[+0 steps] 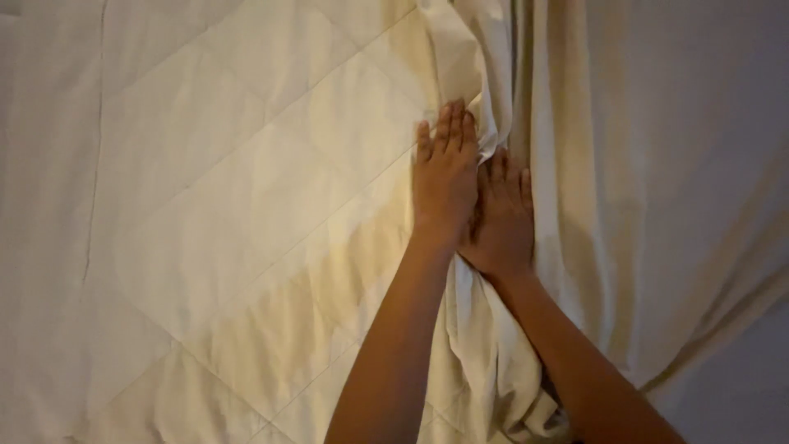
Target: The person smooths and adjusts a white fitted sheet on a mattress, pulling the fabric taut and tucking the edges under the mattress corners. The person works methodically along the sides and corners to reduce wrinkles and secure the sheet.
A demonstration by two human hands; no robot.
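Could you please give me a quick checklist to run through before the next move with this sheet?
1. Left hand flat on the cream sheet: ok.
2. Right hand beside it, on the bunched folds: ok.
3. Quilted mattress surface lying smooth on the left: ok.
4. Sheet spread flat: not ok, gathered in folds.
5. Sheet edge under the hands: cannot tell, hidden.
6. Hanging fabric on the right free of the sheet: cannot tell.
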